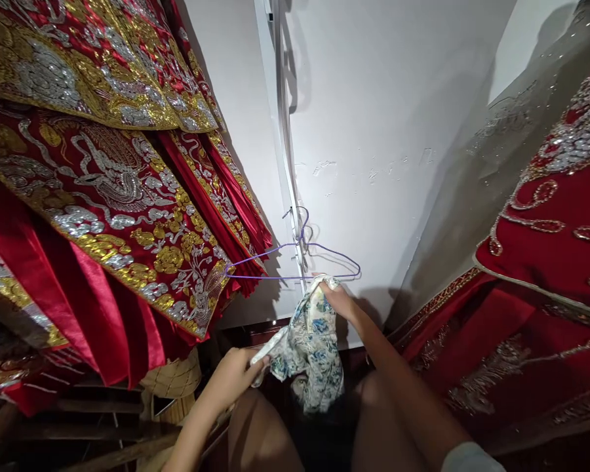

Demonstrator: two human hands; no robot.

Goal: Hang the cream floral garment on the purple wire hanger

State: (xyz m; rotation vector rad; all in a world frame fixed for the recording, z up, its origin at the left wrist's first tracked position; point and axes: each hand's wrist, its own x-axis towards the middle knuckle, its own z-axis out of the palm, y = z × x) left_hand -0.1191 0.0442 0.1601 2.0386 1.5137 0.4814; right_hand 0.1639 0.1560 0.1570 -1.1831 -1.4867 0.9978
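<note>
A white cloth garment with blue and green flowers [319, 341] hangs between my hands, below a purple wire hanger [285, 278]. My left hand [236, 377] pinches the garment's white edge at lower left. Higher up, my right hand [338, 298] is closed on the garment's top, close under the hanger's bottom bar. The hanger hangs by its hook near a white vertical rail [281, 124] on the wall. Whether the cloth touches the hanger bar cannot be made out.
Red garments with gold and silver embroidery [113, 177] fill the left side. More red beaded garments [560, 229] hang at the right. A woven basket [174, 377] stands low on the left, beside wooden bars. A white wall [373, 118] is behind the rail.
</note>
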